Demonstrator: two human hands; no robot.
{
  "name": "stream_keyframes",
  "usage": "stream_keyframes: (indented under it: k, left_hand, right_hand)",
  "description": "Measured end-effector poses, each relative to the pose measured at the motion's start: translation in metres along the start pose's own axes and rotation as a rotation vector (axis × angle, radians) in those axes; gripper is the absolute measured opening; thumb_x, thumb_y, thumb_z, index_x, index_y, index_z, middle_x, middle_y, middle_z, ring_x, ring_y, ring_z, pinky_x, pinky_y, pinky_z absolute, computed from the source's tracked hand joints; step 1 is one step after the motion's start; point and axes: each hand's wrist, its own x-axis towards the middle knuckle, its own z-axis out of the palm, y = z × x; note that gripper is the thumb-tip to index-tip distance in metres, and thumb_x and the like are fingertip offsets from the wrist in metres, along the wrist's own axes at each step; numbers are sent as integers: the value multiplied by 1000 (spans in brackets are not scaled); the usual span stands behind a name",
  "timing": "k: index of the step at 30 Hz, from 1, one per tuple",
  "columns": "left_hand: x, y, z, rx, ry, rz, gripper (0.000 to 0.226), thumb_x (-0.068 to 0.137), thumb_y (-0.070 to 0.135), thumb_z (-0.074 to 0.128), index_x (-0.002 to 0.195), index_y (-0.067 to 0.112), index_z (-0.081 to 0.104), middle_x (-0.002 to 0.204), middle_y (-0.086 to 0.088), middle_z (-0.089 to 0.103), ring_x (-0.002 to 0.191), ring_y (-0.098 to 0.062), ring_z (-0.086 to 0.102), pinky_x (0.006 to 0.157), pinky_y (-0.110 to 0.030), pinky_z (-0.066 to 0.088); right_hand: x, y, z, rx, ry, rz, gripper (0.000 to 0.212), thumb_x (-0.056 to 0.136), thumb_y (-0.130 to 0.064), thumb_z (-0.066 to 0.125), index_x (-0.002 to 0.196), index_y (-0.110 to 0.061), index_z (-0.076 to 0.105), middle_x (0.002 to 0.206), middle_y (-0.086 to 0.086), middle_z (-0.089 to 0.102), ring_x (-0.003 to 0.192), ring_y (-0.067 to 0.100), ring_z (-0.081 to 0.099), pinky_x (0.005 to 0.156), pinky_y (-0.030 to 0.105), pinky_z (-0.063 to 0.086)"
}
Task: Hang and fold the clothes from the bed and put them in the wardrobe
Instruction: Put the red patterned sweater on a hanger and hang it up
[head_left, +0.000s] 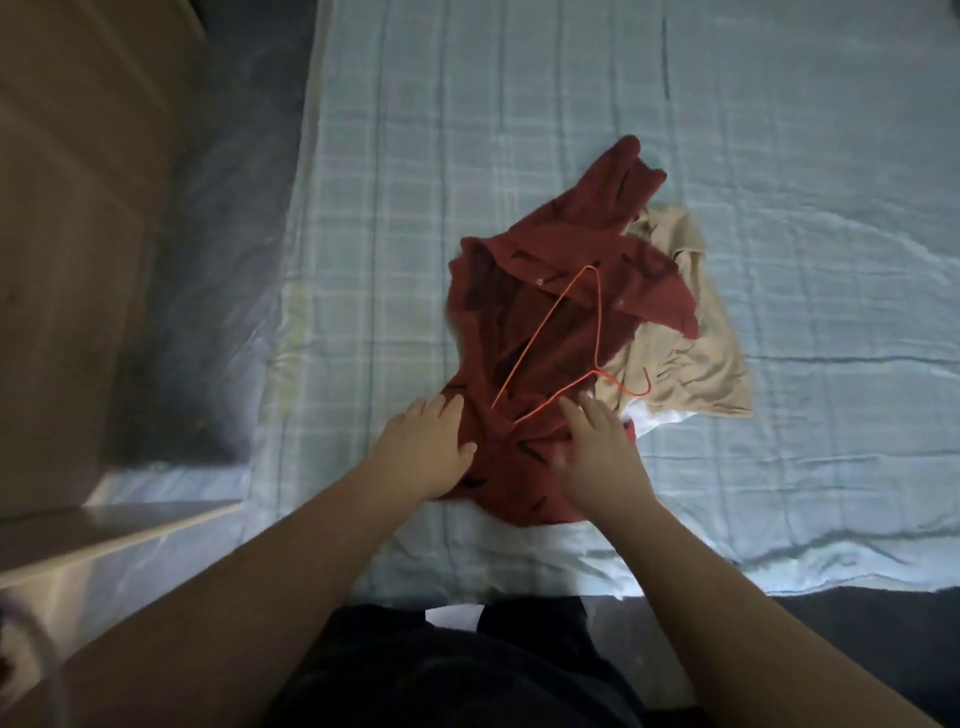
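Two hands lie on a red shirt (545, 322) on the bed (519, 104). The fingers (441, 410) of the left hand (423, 449) are straight and flat. They press on the left edge of the shirt, with the thumb sticking out to the side. The right hand (597, 457) is a bit blurry. Its fingers (592, 415) look straight and spread too, and they rest on the shirt near its right edge. Neither hand is curled around anything.

Just above the right fingers is the low end of a thin orange hanger (597, 332). I cannot tell if the fingers touch it. The hanger lies on top of the red shirt. Its hook sticks out to the right, over a tan cloth (691, 353).

The red shirt is bunched up and open at the front, with small dark marks on it. One part of it reaches up and away from the person. The tan cloth lies partly under the shirt, on its right side. A bit of white cloth (654, 418) peeks out below the tan one.

All of this sits on a pale blue sheet with checks and wrinkles. A wooden cupboard (78, 208) stands to the left of the bed. The person's dark clothes (467, 665) show at the bottom.
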Motion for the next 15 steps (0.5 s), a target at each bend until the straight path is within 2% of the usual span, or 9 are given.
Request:
stream_keyframes:
  k: [4, 7, 9, 11, 13, 15]
  left_hand:
    - [20, 13, 18, -84, 7, -114, 72, 95, 48, 48, 153, 13, 25, 150, -10, 41, 134, -30, 39, 105, -43, 40]
    - [34, 31, 31, -198, 15, -218, 73, 94, 45, 53, 153, 11, 25, 147, -13, 44, 134, -32, 41, 106, -44, 41]
    - [44, 46, 40, -265, 40, -285, 74, 93, 42, 56, 152, 9, 28, 143, -15, 47, 131, -33, 44, 105, -45, 41]
    - [53, 60, 51, -298, 50, -358, 72, 92, 40, 58, 149, 5, 30, 141, -17, 47, 130, -34, 45, 106, -44, 40]
    - [62, 72, 61, -321, 53, -461, 69, 92, 39, 59, 145, 4, 34, 140, -19, 44, 131, -36, 43, 107, -45, 39]
    - [69, 84, 68, -366, 42, -547, 61, 90, 41, 62, 136, 6, 41, 135, -18, 45, 127, -37, 45, 104, -48, 42]
  right_hand:
    - [48, 37, 0, 11, -54, -139, 66, 79, -32, 38, 139, -10, 53, 145, 19, 48, 136, 39, 41, 111, 53, 36]
    - [90, 69, -1, 4, -122, -245, 52, 82, -13, 55, 134, -10, 58, 142, 18, 52, 132, 39, 46, 110, 50, 39]
    - [120, 94, 2, -18, -147, -378, 45, 77, -7, 55, 120, -11, 67, 127, 14, 63, 120, 37, 56, 101, 46, 46]
    - [151, 118, 5, -52, -211, -498, 36, 72, -4, 63, 106, -12, 71, 108, 9, 68, 104, 35, 62, 91, 42, 52]
    - [182, 138, 4, -110, -318, -563, 35, 67, 0, 71, 100, -12, 72, 99, 10, 67, 95, 36, 62, 84, 41, 51]
    - [205, 153, 3, -159, -381, -641, 36, 66, 2, 70, 99, -10, 72, 94, 11, 66, 87, 38, 62, 78, 41, 51]
